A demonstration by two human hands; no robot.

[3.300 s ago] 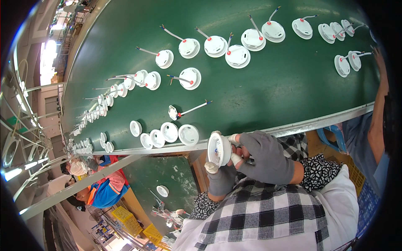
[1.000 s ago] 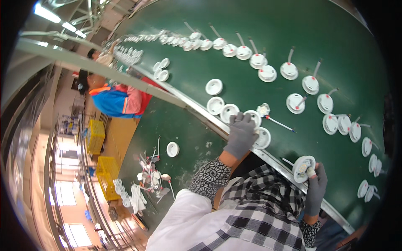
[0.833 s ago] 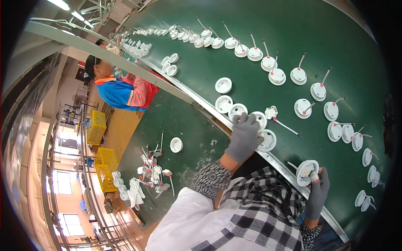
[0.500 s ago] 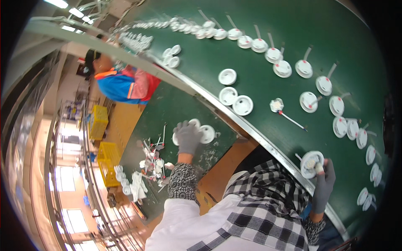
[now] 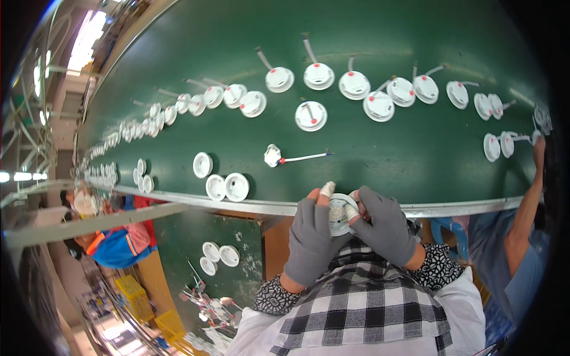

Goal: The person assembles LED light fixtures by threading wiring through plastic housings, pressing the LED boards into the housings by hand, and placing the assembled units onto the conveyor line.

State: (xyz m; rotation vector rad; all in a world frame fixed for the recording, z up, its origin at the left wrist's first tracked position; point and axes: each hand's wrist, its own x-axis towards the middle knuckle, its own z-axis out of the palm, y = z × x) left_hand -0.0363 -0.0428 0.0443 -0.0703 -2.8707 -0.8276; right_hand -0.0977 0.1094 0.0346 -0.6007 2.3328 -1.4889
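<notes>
Both of my hands, in grey gloves with bare or taped fingertips, hold a round white LED lamp (image 5: 341, 215) in front of me at the belt's near edge. Its face with small yellow dots is turned up. My left hand (image 5: 310, 238) is closed on the lamp's left side, and my right hand (image 5: 386, 226) grips the right side, a taped finger lying over the face. Beyond them, a white lamp part with a red-marked lead (image 5: 272, 155) lies on the green belt. Left of it are white round housings (image 5: 237, 187), close together near the metal edge.
A long row of white lamps with leads (image 5: 319, 76) runs across the green belt (image 5: 380, 163). On a lower side table stand white housings (image 5: 229, 256) and a heap of wired parts (image 5: 211, 308). Another person's arm (image 5: 525, 207) reaches in at right; a person in blue (image 5: 116, 246) works at left.
My left hand has left the housings on the side table and come to the lamp in my right hand. The lamp is now held in front of me by both hands. The view has turned.
</notes>
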